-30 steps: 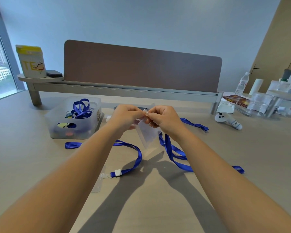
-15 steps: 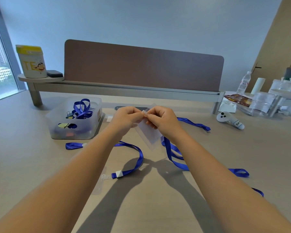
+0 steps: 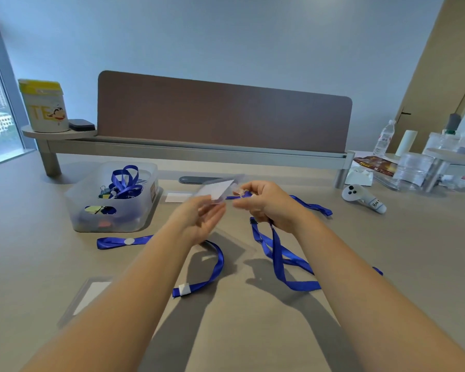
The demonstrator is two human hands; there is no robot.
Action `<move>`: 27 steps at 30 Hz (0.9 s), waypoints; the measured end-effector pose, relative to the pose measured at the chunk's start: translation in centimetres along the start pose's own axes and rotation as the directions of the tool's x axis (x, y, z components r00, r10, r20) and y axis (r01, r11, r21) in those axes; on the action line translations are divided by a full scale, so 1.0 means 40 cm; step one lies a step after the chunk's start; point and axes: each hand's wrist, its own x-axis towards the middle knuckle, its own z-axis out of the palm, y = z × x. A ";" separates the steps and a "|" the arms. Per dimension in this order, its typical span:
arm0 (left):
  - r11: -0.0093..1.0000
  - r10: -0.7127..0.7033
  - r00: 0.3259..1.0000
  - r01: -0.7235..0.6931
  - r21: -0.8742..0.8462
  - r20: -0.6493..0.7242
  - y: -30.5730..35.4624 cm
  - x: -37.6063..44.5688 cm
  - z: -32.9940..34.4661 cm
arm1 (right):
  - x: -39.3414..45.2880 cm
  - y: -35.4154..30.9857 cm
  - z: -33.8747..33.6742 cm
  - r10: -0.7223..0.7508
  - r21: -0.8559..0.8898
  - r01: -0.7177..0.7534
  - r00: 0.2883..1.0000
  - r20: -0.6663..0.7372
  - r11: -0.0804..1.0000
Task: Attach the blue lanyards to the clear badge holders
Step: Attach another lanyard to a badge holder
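My left hand [image 3: 199,220] holds a clear badge holder [image 3: 218,189] by its lower edge, tilted up above the table. My right hand [image 3: 266,204] pinches the clip end of a blue lanyard [image 3: 279,255] right at the holder's corner; the strap hangs from that hand and loops on the table. A second blue lanyard [image 3: 215,264] with a white tag lies under my left forearm. Another clear badge holder [image 3: 87,295] lies flat at the near left.
A translucent plastic box [image 3: 97,210] holding more blue lanyards and clips stands at the left. A white controller [image 3: 363,197] lies at the right. A brown divider panel [image 3: 220,114] on a raised shelf backs the table; bottles and containers crowd the far right.
My hands have drawn apart a little. The badge holder swung up from hanging below my hands to lying tilted above my left fingers, and the lanyard shifted under my right hand.
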 end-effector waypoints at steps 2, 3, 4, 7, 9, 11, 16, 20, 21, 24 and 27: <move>0.991 0.131 0.989 -0.128 0.047 -0.061 0.018 -0.005 0.010 | 0.002 0.014 -0.004 0.097 -0.221 -0.107 0.994 -0.054 0.969; 0.980 0.182 0.980 -0.174 0.098 -0.081 0.028 -0.009 0.016 | 0.003 0.021 -0.004 0.110 -0.311 -0.138 0.988 -0.105 0.940; 0.968 0.225 0.969 -0.210 0.140 -0.102 0.037 -0.012 0.022 | 0.004 0.028 -0.003 0.099 -0.366 -0.155 0.981 -0.167 0.918; 0.941 0.310 0.941 -0.283 0.186 -0.138 0.061 -0.017 0.037 | -0.001 0.043 0.000 -0.032 -0.454 -0.137 0.938 -0.345 0.881; 0.931 0.329 0.934 -0.296 0.211 -0.140 0.070 -0.021 0.045 | -0.007 0.044 0.007 -0.060 -0.403 -0.112 0.919 -0.389 0.908; 0.925 0.342 0.933 -0.313 0.214 -0.115 0.073 -0.025 0.057 | -0.013 0.039 0.034 0.097 -0.108 -0.140 0.940 -0.328 0.984; 0.926 0.346 0.937 -0.333 0.178 -0.046 0.068 -0.043 0.082 | 0.005 0.071 0.106 0.316 0.711 -0.289 0.944 0.099 0.641; 0.947 0.316 0.949 -0.314 0.071 -0.011 0.074 -0.052 0.060 | 0.038 0.075 0.127 0.225 0.935 -0.071 0.974 -0.009 0.346; 0.949 0.312 0.950 -0.311 0.057 -0.025 0.077 -0.051 0.049 | 0.046 0.071 0.121 0.229 0.960 -0.002 0.971 -0.065 0.280; 0.943 0.329 0.937 -0.320 0.092 -0.117 0.086 -0.033 0.008 | 0.066 0.061 0.082 0.291 0.970 0.183 0.930 -0.223 0.157; 0.932 0.355 0.906 -0.322 0.169 -0.232 0.087 0.003 -0.035 | 0.070 0.062 0.022 0.366 0.939 0.307 0.865 -0.343 0.155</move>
